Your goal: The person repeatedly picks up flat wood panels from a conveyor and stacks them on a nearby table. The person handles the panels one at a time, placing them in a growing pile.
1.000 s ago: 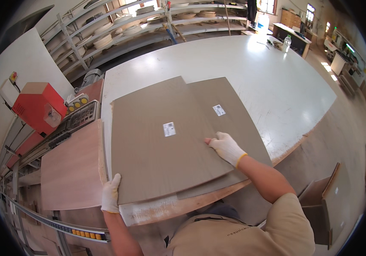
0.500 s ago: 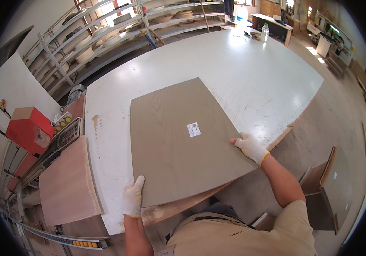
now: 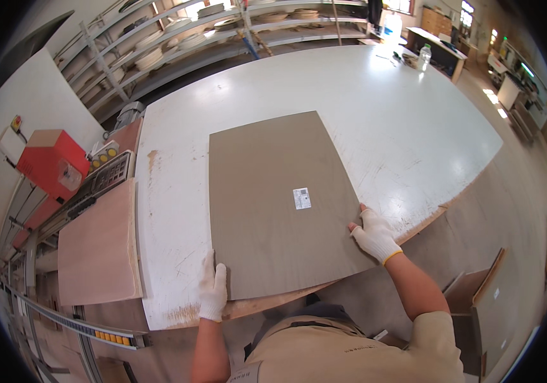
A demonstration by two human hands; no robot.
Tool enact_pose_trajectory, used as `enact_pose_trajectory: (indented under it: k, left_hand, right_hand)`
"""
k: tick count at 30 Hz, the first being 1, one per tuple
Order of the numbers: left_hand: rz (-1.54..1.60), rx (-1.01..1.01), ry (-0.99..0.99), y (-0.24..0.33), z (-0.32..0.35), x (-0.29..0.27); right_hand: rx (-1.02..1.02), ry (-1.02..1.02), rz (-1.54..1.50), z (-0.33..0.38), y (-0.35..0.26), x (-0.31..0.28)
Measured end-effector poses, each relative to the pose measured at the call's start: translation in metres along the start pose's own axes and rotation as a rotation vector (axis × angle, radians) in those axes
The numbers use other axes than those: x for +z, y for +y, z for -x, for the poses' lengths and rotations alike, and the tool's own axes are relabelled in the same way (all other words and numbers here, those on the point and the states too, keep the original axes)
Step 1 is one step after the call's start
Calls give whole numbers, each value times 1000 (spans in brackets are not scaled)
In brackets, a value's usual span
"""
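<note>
A flat grey-brown wood-grain board [image 3: 273, 249] with a small white label [image 3: 301, 198] lies on a large white tabletop [image 3: 427, 127], near its front edge. Both my hands wear white knit gloves. My left hand [image 3: 212, 290] rests against the board's near left edge, fingers stretched forward and thumb apart. At the right edge, close to the near right corner, is my right hand [image 3: 375, 237]; its bare thumb tip is over the board and its fingers lie along the side, spread from the thumb. Neither hand is wrapped round the board.
Left of the table stand a pinkish panel [image 3: 98, 246], a red machine housing [image 3: 53, 165] and a metal rail [image 3: 82, 327]. Shelves [image 3: 178, 60] with coiled rolls line the back. A plastic bottle [image 3: 424, 57] stands at the far right; boards [image 3: 494, 306] lean at the lower right.
The board's near end has come down onto the tabletop. My left hand has loosened from its grip, fingers now stretched along the edge; my right fingers now show beside the board. The view has shifted.
</note>
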State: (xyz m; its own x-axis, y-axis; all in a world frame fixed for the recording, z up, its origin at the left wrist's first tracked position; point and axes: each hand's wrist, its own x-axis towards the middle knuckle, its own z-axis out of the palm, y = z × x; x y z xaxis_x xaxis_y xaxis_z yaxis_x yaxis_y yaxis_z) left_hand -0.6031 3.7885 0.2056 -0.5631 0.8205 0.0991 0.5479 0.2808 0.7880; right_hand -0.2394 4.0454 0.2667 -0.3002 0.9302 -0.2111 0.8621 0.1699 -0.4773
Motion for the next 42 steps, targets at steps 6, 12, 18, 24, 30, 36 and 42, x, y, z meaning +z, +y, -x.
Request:
enact_pose_trajectory:
  k: [6,12,18,24,30,36,42]
  left_hand:
    - [281,-113,-42,43,1,-5]
    - [370,-134,-33,45,3,2]
    - [139,-125,15,32,2,6]
    - [-126,-167,32,46,1,4]
    - [-43,-140,3,39,7,3]
    - [-64,-145,1,47,13,3]
    - [-71,-187,-40,47,14,2]
  right_hand:
    - [104,27,-79,-10,-12,5]
    - [116,61,10,-19,-15,8]
    - [-45,275,42,-22,0,36]
    - [-75,309,14,-18,6,37]
    - [-103,326,33,-29,16,42]
    - [-48,252,47,-23,3,32]
    - [-21,135,184,-4,-35,0]
